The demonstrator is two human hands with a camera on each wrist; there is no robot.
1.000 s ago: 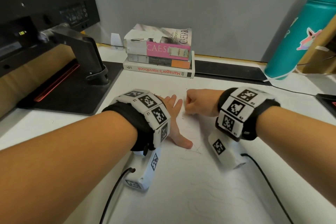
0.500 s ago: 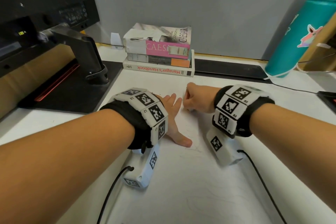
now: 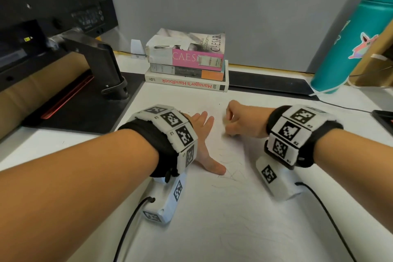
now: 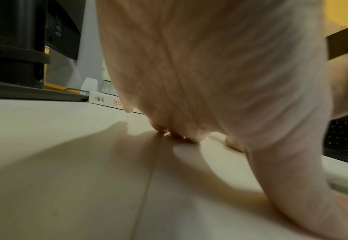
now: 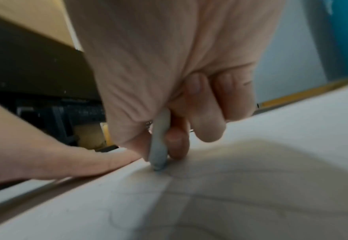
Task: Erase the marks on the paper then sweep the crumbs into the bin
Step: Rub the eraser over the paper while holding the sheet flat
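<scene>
White paper (image 3: 212,219) lies flat on the desk (image 3: 53,144), faint pencil marks (image 3: 231,168) scrawled across it. The left hand (image 3: 202,140) presses it down with straight, spread fingers. The right hand (image 3: 240,121) pinches a grey-white eraser (image 5: 158,146) (its tip touching the sheet) between thumb and curled fingers, just beyond the marks.

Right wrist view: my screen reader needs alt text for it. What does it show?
The right hand pinches a pale eraser and presses its tip onto the paper with faint pencil marks. The left hand lies flat beside it.
</scene>
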